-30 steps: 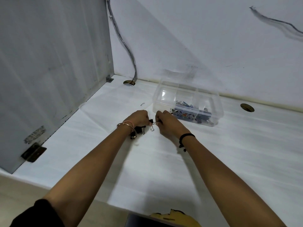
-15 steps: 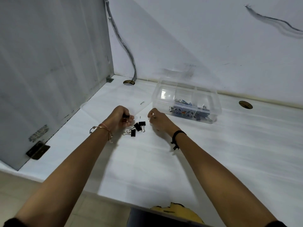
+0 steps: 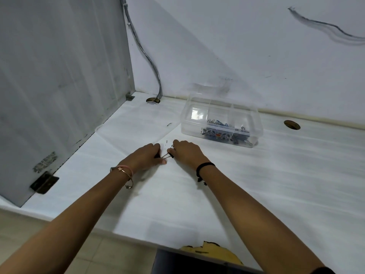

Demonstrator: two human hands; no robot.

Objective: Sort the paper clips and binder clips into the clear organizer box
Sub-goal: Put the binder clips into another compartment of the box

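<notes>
No writing is being shown clearly enough to be read. A patterned label [image 3: 215,134] is being carried on the front wall of the clear organizer box [image 3: 256,125], but its marks are too small to be made out. A worn sticker [image 3: 45,162] on the grey partition [image 3: 59,76] is being rendered illegible by scuffing. The fingertips of both hands are being hidden behind the knuckles.

A black binder clip [image 3: 165,155] with silver wire handles is being pinched between the left hand [image 3: 145,158] and the right hand [image 3: 186,153]. The fingers of each are being curled in and pressed close together, low over the white desk [image 3: 276,184]. Whether more than one clip is being gripped cannot be told. The clip is being held near the box, just in front of its left end.

Blue paper clips [image 3: 217,122] are being shown in a middle compartment. Darker clips [image 3: 240,136] are being blurred by the plastic at the front right.
</notes>
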